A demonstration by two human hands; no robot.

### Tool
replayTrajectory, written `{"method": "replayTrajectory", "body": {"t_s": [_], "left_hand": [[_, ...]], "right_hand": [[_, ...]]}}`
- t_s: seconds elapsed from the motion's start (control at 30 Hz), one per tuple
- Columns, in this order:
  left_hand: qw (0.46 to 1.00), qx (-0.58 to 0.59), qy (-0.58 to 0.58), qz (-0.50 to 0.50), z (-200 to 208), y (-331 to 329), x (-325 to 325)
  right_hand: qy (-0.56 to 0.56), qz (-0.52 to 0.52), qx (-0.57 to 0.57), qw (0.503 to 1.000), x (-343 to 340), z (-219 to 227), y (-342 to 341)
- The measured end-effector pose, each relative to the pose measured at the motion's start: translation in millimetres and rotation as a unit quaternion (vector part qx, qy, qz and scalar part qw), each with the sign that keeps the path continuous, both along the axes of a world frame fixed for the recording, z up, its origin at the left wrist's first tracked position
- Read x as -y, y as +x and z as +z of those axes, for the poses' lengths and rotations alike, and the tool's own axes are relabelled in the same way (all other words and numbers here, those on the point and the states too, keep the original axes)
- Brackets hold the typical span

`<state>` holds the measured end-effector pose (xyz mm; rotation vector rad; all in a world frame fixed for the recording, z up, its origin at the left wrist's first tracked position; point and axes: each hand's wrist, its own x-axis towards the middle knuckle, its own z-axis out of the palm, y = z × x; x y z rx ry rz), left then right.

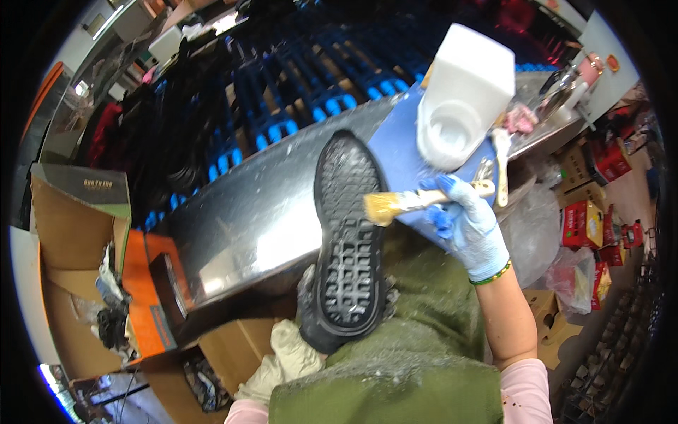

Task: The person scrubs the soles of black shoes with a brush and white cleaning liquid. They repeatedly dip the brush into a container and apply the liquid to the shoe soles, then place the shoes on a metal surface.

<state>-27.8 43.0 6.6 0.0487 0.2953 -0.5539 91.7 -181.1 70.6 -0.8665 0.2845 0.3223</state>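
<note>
A black shoe sole (348, 233) stands lengthwise in front of me, its studded inner face turned up and smeared with something whitish. Beneath its near end is my left hand (307, 300) in a dark grey glove, mostly hidden, with gloved parts showing along both edges of the sole. My right hand (466, 219), in a pale glove with blue fingertips, is closed around the handle of a paintbrush (406, 203). The brush's yellowish bristles are over the sole's right edge; whether they touch it, I cannot tell.
A cut-open white plastic jug (466, 92) sits on a blue board (395, 131), beside another brush (501, 162). Beyond the metal ledge (261, 219) lies a dark rack (282, 85) with blue ends. Cardboard boxes (78, 283) stand left; red boxes (585, 225) and plastic bags lie right.
</note>
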Motion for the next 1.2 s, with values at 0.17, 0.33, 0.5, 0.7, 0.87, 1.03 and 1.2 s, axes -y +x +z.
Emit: {"method": "replayTrajectory", "body": {"t_s": [0.17, 0.33, 0.5, 0.7, 0.87, 1.03, 1.2], "left_hand": [[0.996, 0.074, 0.03, 0.044, -28, 4, 7], [0.988, 0.135, 0.08, 0.002, -41, 7, 8], [0.809, -0.003, -0.349, 0.473, -28, 19, 81], [0.936, -0.076, 0.003, 0.343, 12, 2, 64], [0.976, 0.113, 0.131, 0.135, -30, -4, 13], [0.913, 0.087, 0.395, 0.059, -19, -7, 11], [0.797, 0.324, 0.509, -0.014, -24, 14, -20]], "right_hand": [[-0.213, 0.226, 0.075, 0.948, -55, 9, -50], [-0.14, 0.257, -0.005, 0.956, -38, 35, -61], [-0.194, 0.178, 0.273, 0.925, -73, 3, -69], [-0.175, 0.124, 0.163, 0.963, -57, -3, -80], [-0.09, 0.196, -0.012, 0.976, -43, 21, -75], [-0.176, 0.269, 0.031, 0.946, -46, 19, -84], [-0.181, 0.331, 0.071, 0.923, -34, 17, -76]]}}
